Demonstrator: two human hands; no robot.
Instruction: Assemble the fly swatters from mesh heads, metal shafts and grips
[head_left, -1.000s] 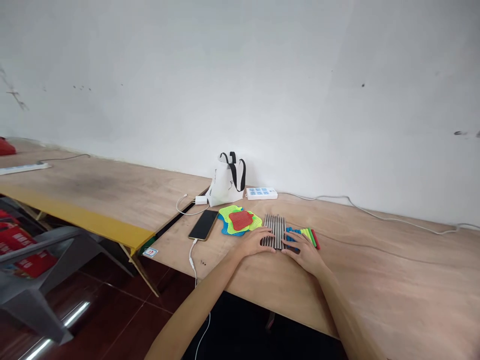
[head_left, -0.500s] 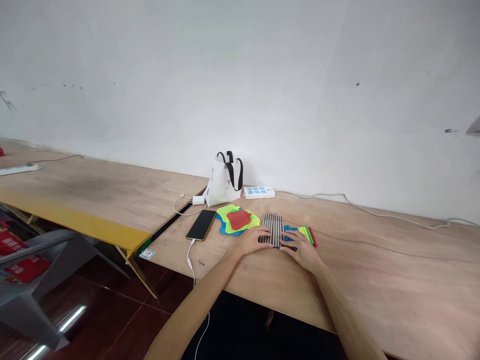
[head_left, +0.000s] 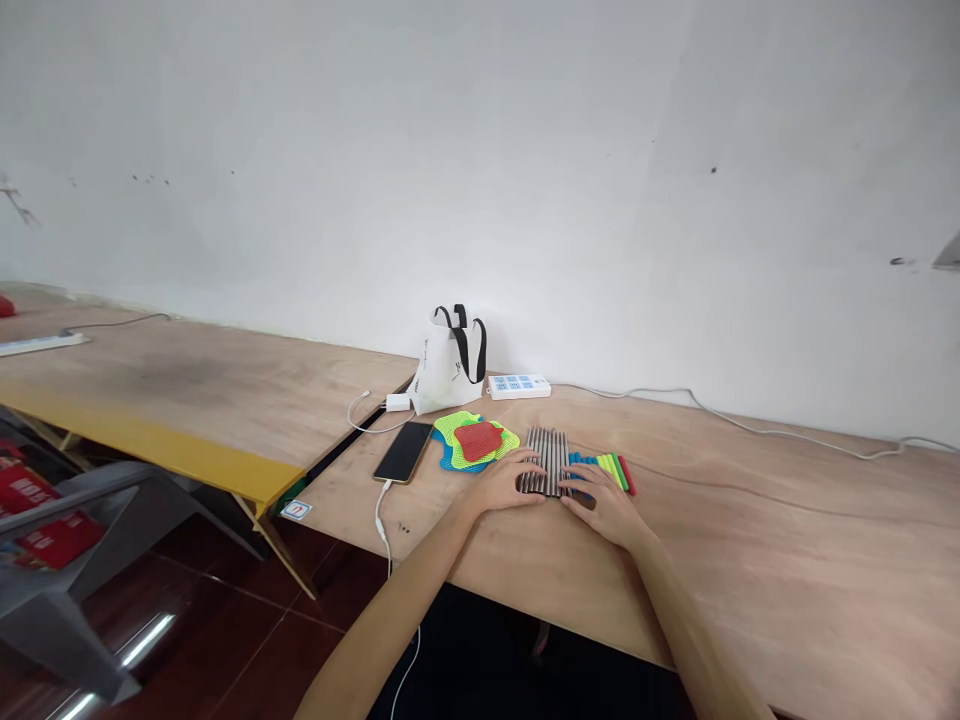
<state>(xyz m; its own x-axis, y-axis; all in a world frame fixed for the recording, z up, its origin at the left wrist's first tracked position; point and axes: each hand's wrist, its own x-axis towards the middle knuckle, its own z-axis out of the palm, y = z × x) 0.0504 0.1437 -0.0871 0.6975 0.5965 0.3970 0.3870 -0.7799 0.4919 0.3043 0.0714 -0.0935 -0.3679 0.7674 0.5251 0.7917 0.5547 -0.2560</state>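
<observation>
A row of slim metal sticks (head_left: 550,455) lies side by side on the wooden table, pointing away from me. My left hand (head_left: 504,483) rests at the row's left side, fingers curved and thumb apart, the fingertips touching the outer sticks. On the right side, my right hand (head_left: 606,500) has its fingers spread, with fingertips at the row's right edge. Just beyond the right hand lie coloured sticks: blue, yellow, a green stick (head_left: 619,470) and a red stick (head_left: 628,475). The right fingers partly hide the blue ones.
Left of the hands lie stacked mesh pieces, a red one (head_left: 478,440) on top. A phone (head_left: 403,452) with a white cable lies farther left. Behind stand a white bag (head_left: 442,370) and a power strip (head_left: 519,386). A yellow-edged table (head_left: 225,470) adjoins on the left.
My hands stay at both sides of the metal sticks. The right fingers have shifted slightly, and the sticks look a little more evenly lined up. The view has moved very slightly.
</observation>
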